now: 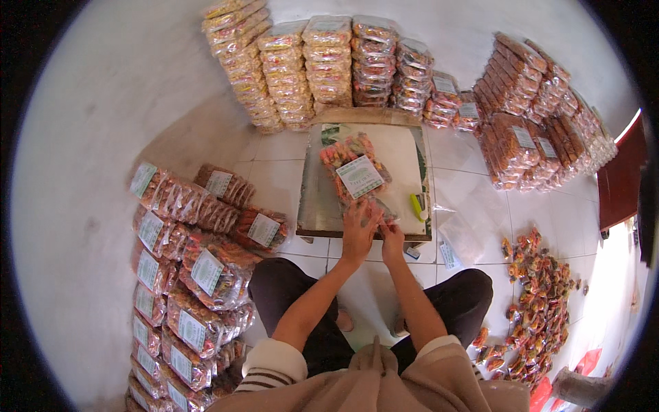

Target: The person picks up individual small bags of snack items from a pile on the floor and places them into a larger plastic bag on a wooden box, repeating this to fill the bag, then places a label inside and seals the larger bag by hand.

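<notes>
A clear plastic bag of small wrapped orange and dark snacks (331,156) lies on the low table, tilted slightly, with a white and green label (360,176) on its upper face. At its near end, my left hand (360,233) grips the gathered plastic, fingers bent over it. Close beside it, my right hand (393,242) pinches the same end at its right corner. Some fingertips are hidden by the hands and the plastic. A lime-green stapler (418,206) rests on the table, just right of the bag and apart from both hands.
The low table (319,206) stands before my knees. Filled bags are stacked at left (206,271), along the back wall (327,58) and at back right (515,141). Empty plastic bags (463,237) and a pile of loose wrapped snacks (539,302) lie on the floor at right.
</notes>
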`<action>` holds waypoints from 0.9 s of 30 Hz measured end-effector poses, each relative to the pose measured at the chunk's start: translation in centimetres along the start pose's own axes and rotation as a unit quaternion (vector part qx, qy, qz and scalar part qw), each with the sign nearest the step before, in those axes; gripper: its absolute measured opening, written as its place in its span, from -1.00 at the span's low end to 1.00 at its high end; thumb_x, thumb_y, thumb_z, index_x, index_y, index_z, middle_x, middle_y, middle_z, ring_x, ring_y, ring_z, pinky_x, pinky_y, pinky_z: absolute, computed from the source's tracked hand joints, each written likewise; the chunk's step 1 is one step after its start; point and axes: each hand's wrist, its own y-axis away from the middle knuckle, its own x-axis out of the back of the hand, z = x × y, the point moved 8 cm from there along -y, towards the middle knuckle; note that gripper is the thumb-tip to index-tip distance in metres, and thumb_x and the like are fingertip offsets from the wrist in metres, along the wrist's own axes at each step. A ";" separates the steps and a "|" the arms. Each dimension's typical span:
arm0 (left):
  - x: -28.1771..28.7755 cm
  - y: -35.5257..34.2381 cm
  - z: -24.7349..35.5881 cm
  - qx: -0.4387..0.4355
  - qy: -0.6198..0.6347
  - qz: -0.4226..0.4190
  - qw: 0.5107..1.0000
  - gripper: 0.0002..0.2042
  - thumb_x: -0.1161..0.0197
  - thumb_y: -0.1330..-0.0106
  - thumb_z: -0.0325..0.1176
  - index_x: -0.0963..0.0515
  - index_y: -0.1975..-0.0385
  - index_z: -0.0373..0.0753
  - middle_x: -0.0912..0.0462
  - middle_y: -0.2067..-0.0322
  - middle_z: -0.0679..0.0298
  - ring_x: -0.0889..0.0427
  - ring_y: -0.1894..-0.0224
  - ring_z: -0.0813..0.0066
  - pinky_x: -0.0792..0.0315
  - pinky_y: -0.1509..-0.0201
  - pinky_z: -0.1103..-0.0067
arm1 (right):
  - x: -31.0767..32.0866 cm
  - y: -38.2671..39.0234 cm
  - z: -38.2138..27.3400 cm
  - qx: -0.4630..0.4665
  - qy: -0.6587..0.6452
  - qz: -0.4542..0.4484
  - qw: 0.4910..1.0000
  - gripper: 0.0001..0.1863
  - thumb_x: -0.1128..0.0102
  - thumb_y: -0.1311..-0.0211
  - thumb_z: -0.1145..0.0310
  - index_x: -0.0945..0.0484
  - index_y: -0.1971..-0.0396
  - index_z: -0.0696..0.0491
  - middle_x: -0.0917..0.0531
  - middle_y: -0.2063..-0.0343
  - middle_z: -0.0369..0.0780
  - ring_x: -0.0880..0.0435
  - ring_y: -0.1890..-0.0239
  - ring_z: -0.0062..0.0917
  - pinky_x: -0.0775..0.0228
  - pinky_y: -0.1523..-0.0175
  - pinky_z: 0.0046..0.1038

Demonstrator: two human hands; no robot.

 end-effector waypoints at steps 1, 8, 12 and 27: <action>0.0 -0.1 0.4 -0.012 0.011 -0.002 1.000 -0.60 -0.10 -0.17 -0.36 -0.39 -0.04 0.12 -0.14 -0.17 0.19 -0.04 -0.23 0.00 -0.06 -0.20 0.13 | 0.0 -1.0 0.1 0.001 0.032 -0.019 0.999 -0.76 -0.10 -0.13 0.43 -0.41 0.20 0.16 -0.49 0.26 -0.29 -0.46 0.23 -0.65 -0.31 0.12 -0.59; 1.1 0.6 -1.1 0.017 0.065 -0.009 0.998 -0.57 -0.15 -0.11 -0.45 -0.41 -0.01 0.09 -0.23 -0.08 0.19 -0.16 -0.17 0.08 -0.12 -0.19 0.22 | -1.8 -3.2 -1.0 0.164 0.191 -0.030 0.967 -0.66 -0.11 -0.11 0.34 -0.35 0.16 0.21 -0.49 0.30 -0.15 -0.43 0.25 -0.44 -0.28 0.16 -0.42; 1.4 1.5 -2.2 0.056 0.000 0.021 0.998 -0.51 -0.15 -0.09 -0.47 -0.31 -0.08 -0.01 -0.28 0.03 0.12 -0.28 -0.03 0.11 -0.27 0.01 0.31 | -3.2 -0.8 -3.5 0.404 0.565 0.033 0.719 -0.62 -0.08 -0.10 0.35 -0.32 0.11 0.22 -0.43 0.25 -0.03 -0.38 0.18 -0.27 -0.26 0.12 -0.33; 4.1 6.3 -5.7 0.282 0.150 0.154 0.935 -0.86 -0.02 -0.21 -0.47 -0.19 0.33 -0.23 -0.43 0.61 0.10 -0.45 0.56 0.08 -0.30 0.49 0.35 | 0.1 1.0 -9.5 0.211 0.653 0.035 0.727 -0.72 -0.01 -0.12 0.16 -0.50 0.48 0.08 -0.56 0.45 -0.07 -0.54 0.30 -0.11 -0.37 0.28 -0.17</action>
